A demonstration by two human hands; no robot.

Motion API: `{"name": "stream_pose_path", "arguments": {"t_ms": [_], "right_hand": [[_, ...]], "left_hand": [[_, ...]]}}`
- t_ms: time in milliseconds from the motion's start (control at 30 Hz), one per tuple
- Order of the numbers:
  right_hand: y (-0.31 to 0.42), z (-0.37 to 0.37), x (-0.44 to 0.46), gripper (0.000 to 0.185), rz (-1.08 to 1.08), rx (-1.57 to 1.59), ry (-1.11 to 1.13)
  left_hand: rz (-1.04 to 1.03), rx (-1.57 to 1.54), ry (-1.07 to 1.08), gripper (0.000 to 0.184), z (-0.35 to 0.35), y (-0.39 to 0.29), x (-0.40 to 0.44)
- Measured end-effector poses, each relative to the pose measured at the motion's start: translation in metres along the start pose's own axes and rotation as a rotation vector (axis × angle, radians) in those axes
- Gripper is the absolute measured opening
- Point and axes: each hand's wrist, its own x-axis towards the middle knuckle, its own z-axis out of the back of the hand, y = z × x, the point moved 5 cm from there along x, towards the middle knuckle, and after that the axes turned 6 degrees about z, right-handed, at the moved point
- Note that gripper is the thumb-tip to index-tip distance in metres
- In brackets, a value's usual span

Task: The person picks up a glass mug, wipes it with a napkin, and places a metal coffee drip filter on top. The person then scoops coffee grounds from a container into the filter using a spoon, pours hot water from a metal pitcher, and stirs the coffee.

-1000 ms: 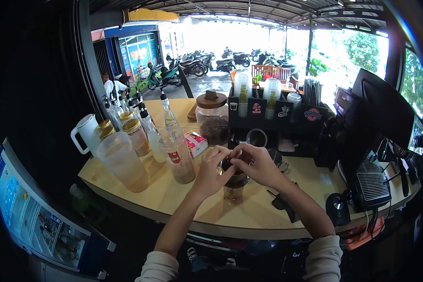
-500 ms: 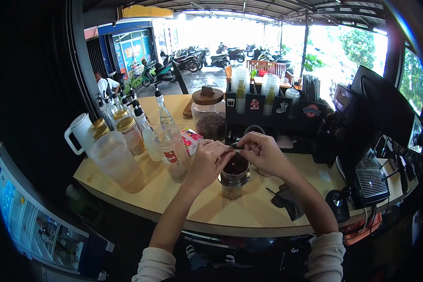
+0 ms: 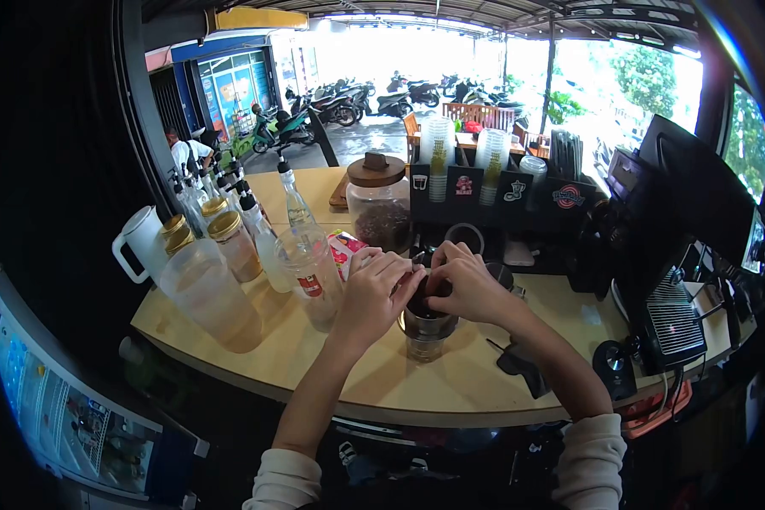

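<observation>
Our right hand [image 3: 466,285] dips curled fingertips into the mouth of the metal filter [image 3: 430,325]; our left hand [image 3: 377,291], fingers drawn nearly together, hovers by its left rim. We cannot tell what either grips. The filter lies below the fingertips, long axis upright, right hand nearer, atop a clear glass [image 3: 424,349] on the counter [image 3: 399,389].

Metal cup [image 3: 432,328] (dark inside), upright, atop clear glass [image 3: 423,349], on pale counter [image 3: 459,382]

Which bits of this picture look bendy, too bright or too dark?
Head view: the counter bows along its front, likely from a wide lens; head view: daylight glares white behind the motorbikes; head view: the upper left is almost black.
</observation>
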Motion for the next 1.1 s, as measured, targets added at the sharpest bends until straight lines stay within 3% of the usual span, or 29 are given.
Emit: {"name": "stream_pose_path", "arguments": {"t_ms": [333,433,500,633,767,867,933,967,1000,1067,1100], "right_hand": [[-0.011,-0.005,-0.012,0.017,0.0,0.078,-0.061],[-0.008,0.007,-0.016,0.02,0.029,0.122,-0.195],[-0.018,0.011,-0.023,0.027,-0.143,0.766,-0.278],[-0.034,0.018,-0.056,0.04,-0.264,1.102,-0.322],[-0.039,0.016,-0.098,0.037,-0.319,1.366,-0.44],[-0.057,0.0,-0.138,0.033,-0.364,1.141,-0.441],[-0.07,-0.015,-0.167,0.028,-0.558,0.357,-0.22],[-0.079,-0.029,-0.179,0.026,-0.549,0.111,-0.141],[-0.079,-0.04,-0.19,0.026,-0.559,0.111,-0.145],[-0.068,-0.051,-0.2,0.026,-0.412,-0.432,-0.086],[-0.071,-0.057,-0.203,0.022,-0.432,-0.386,-0.11]], "left_hand": [[-0.008,0.016,-0.015,0.012,0.001,-0.005,0.001],[0.009,-0.002,0.005,0.012,0.0,-0.005,0.0],[0.015,-0.015,-0.002,0.012,-0.001,-0.005,-0.002],[0.087,-0.124,-0.041,0.012,-0.009,0.004,-0.011],[0.205,-0.262,-0.135,0.009,-0.015,0.01,-0.023],[0.228,-0.268,-0.202,0.008,-0.02,0.01,-0.03],[0.211,-0.282,-0.196,0.008,-0.024,0.008,-0.035],[0.208,-0.284,-0.225,0.007,-0.024,0.006,-0.036],[0.204,-0.285,-0.255,0.007,-0.023,0.005,-0.037],[0.219,-0.298,-0.251,0.007,-0.027,0.003,-0.039],[0.218,-0.315,-0.263,0.007,-0.028,0.003,-0.04]]}}
